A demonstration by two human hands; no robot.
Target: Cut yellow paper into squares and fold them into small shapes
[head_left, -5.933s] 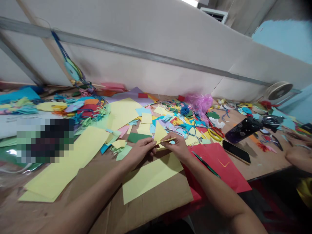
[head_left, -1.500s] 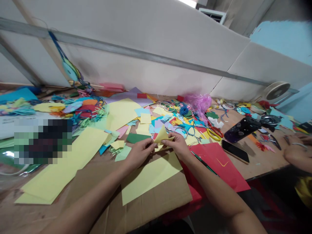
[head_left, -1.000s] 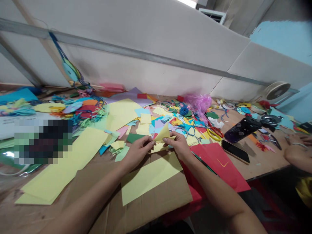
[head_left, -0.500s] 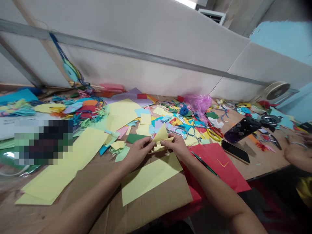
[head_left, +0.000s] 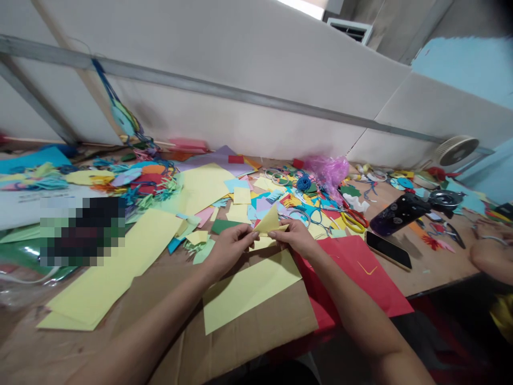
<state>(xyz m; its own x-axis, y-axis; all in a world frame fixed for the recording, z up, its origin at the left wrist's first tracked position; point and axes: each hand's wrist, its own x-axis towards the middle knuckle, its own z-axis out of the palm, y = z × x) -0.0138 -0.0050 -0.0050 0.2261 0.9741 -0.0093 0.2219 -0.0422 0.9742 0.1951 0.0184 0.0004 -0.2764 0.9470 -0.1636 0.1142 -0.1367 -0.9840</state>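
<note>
Between my two hands is a small piece of yellow paper (head_left: 269, 221), with a pointed flap standing up. My left hand (head_left: 233, 243) pinches its left side between thumb and fingers. On its right side my right hand (head_left: 295, 237) grips it the same way. Below the hands a larger yellow sheet (head_left: 250, 294) lies on a brown cardboard piece (head_left: 256, 337). Under my right forearm rests a red sheet (head_left: 360, 267) with a thin yellow V-shaped strip on it.
Paper scraps, a blue yarn ball (head_left: 303, 183) and yellow-and-red scissors (head_left: 353, 220) lie beyond my hands. Rightward are a phone (head_left: 388, 250), a dark bottle (head_left: 396, 215) and another person's arm (head_left: 491, 260). Long yellow strips (head_left: 116, 267) lie left.
Both hands keep hold of the yellow paper, whose raised flap has tilted slightly. The green pen seen earlier on the red sheet no longer shows. The whole view has shifted a little.
</note>
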